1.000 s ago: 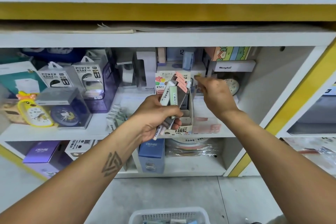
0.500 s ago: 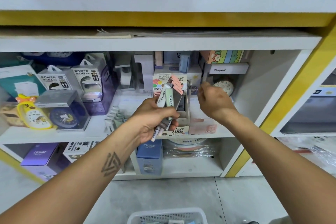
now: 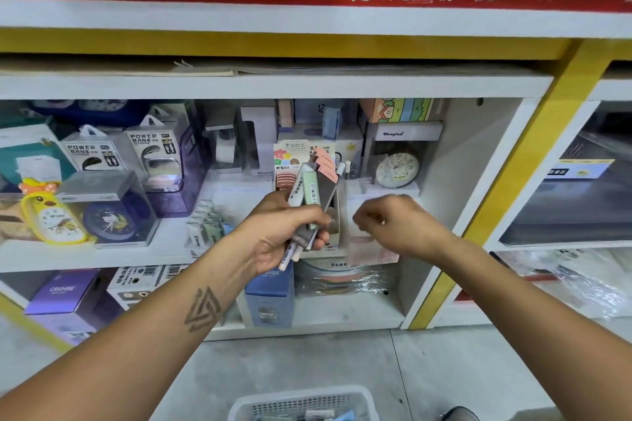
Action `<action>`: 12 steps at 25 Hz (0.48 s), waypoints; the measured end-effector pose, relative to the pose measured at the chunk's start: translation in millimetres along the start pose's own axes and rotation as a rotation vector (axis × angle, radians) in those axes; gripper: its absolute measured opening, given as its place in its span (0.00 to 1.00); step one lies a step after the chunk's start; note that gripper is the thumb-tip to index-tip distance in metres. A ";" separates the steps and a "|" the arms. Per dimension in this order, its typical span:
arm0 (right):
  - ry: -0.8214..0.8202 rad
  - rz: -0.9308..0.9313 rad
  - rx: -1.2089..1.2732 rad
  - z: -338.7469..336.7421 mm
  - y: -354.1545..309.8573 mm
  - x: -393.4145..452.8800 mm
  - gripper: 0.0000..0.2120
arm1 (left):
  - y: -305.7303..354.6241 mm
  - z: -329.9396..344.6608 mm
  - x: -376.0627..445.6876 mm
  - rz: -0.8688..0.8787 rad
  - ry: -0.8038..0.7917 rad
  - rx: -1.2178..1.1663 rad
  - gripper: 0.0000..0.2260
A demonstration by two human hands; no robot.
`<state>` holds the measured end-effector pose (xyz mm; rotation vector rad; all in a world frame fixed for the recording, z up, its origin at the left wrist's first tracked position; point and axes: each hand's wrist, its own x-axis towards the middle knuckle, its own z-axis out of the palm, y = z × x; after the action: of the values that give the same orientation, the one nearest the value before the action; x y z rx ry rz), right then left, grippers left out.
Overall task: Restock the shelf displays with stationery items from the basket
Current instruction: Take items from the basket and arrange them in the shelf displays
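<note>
Grey concrete floor fills the bottom of the frame, where the white basket [image 3: 302, 403] sits at bottom centre with a few items left in it. Above it, my left hand [image 3: 285, 234] is wrapped tight around a bundle of boxed pens [image 3: 309, 202], fingers pressed together around them. My right hand [image 3: 393, 224] hangs beside it, loosely curled and holding nothing that I can see. Behind, mid-frame, the display box [image 3: 337, 215] on the white shelf [image 3: 102, 256] has room, so I judge most restocking remains.
</note>
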<state>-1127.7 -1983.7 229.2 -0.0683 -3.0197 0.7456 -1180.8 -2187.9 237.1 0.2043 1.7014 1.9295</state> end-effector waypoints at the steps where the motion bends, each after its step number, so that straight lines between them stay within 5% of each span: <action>1: 0.085 0.036 0.259 -4.2 -3.8 3.1 0.07 | -0.6 0.6 0.3 -0.003 -0.010 -0.006 0.08; 3: 0.176 0.133 0.858 -11.8 -16.3 8.9 0.04 | -1.6 1.9 1.3 -0.005 -0.035 -0.002 0.08; 5: 0.160 0.180 1.163 -12.5 -26.2 15.0 0.12 | -3.3 3.6 2.5 -0.001 -0.061 0.010 0.08; 8: 0.079 0.195 1.098 -4.8 -37.0 21.3 0.23 | -6.8 3.5 5.6 -0.010 -0.057 0.038 0.09; 12: 0.093 0.182 1.132 -0.6 -42.3 25.0 0.25 | -7.3 -1.1 9.9 -0.027 -0.057 0.044 0.10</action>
<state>-1154.2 -2019.6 249.8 -0.3185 -2.0857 2.1997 -1187.4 -2183.6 227.6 0.2494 1.7016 1.8507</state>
